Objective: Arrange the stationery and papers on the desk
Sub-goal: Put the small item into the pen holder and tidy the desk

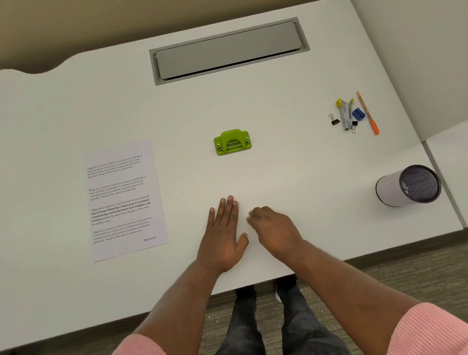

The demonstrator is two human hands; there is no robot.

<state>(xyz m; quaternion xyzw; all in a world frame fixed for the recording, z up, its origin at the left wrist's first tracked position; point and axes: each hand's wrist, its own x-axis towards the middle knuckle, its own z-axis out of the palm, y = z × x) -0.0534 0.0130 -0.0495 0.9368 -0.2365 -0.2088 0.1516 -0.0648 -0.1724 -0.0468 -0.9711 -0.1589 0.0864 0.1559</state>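
A printed sheet of paper (123, 201) lies flat on the left of the white desk (277, 101). A green hole punch (232, 142) sits in the middle. At the right lies a small pile of stationery: a stapler (345, 116), binder clips (334, 119), a blue sharpener (358, 113) and an orange pen (367, 113). A mesh pen cup (408, 185) lies on its side near the right front. My left hand (223, 237) rests flat on the desk with straight fingers. My right hand (273, 229) rests beside it, fingers loosely curled, holding nothing.
A grey cable-tray lid (229, 50) is set into the desk at the back. A partition wall (428, 44) borders the right side. The desk's front edge runs just below my wrists, with carpet and my legs beneath.
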